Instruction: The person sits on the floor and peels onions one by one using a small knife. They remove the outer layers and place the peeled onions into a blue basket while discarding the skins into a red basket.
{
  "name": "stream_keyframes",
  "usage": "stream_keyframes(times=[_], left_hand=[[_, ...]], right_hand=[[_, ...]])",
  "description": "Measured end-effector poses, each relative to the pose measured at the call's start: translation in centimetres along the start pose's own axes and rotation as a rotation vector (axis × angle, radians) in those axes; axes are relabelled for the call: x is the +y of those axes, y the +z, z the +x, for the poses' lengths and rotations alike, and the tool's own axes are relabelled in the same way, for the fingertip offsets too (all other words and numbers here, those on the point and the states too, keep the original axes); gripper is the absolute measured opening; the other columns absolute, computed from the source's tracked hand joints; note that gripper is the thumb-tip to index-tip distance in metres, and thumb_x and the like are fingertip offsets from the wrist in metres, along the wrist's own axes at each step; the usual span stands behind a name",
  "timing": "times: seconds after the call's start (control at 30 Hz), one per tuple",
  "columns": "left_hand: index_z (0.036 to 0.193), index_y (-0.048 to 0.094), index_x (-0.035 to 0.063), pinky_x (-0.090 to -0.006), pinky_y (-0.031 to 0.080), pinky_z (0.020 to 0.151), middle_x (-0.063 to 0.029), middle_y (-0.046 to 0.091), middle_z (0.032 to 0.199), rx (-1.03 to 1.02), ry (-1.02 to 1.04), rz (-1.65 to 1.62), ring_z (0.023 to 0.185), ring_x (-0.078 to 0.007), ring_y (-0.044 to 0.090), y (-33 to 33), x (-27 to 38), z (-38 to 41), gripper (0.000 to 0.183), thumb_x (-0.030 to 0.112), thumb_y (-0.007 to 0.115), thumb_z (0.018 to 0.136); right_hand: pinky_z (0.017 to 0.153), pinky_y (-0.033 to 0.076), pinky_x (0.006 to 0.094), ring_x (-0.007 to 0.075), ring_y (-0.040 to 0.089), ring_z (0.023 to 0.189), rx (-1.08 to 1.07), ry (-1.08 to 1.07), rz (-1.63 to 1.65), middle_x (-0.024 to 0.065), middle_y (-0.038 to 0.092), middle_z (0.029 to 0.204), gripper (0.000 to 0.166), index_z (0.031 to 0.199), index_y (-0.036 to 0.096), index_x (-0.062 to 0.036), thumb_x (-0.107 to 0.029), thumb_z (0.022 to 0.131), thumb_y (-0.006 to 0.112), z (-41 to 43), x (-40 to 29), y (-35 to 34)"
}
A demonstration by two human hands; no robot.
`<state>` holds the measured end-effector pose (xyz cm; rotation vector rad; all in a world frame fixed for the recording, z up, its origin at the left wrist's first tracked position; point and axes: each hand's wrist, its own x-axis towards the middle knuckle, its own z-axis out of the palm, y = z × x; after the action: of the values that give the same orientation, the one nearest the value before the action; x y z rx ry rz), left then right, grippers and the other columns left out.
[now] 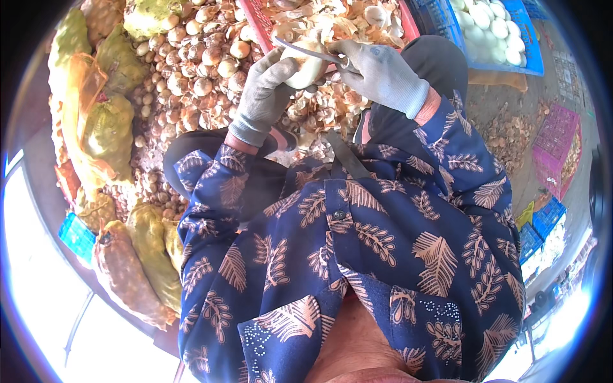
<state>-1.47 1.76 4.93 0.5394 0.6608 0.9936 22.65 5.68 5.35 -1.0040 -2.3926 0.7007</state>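
My left hand (pixel 268 88), in a grey work glove, is closed around a pale, partly peeled onion (pixel 306 69). Its thumb lies on the near side of the onion. My right hand (pixel 385 72), gloved the same way, grips a knife (pixel 306 51) by its handle end. The blade points left and lies across the upper part of the onion. Both hands are over the near edge of a red plastic crate (pixel 257 24) with loose onion skins (pixel 340 24) in it. The handle is mostly hidden by my right fingers.
Unpeeled onions (pixel 191 62) lie heaped at the left, beside filled mesh sacks (pixel 107 124). A blue crate (pixel 534 62) of peeled onions (pixel 493 28) stands at the upper right. A magenta crate (pixel 550 143) and scattered skins (pixel 510 139) are further right.
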Motion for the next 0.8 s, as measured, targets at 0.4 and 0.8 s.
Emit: stream_keyframes(times=[0.4,0.8], left_hand=[[0.129,0.050,-0.0086,-0.0363,0.058,0.083,-0.0185,0.065,0.119,-0.133,0.036,0.018,0.102,-0.0272,0.067,0.8,0.7,-0.4,0.066,0.030,0.075,0.081],[0.136,0.047,0.0023,-0.0473,0.049,0.102,-0.0164,0.057,0.131,0.222,0.135,-0.255,0.121,-0.0339,0.056,-1.1,0.0,0.8,0.054,0.034,0.061,0.095]], right_hand=[[0.066,0.054,0.0397,0.0300,0.069,0.077,0.103,-0.138,0.075,0.0141,0.068,0.079,0.034,0.118,0.059,-0.0095,-0.023,0.089,0.067,-0.1,0.3,-0.2],[0.071,0.055,0.0356,0.0289,0.072,0.083,-0.111,0.435,0.112,0.0171,0.070,0.086,0.036,0.121,0.059,-0.0047,-0.027,0.093,0.065,0.4,0.0,-1.3]])
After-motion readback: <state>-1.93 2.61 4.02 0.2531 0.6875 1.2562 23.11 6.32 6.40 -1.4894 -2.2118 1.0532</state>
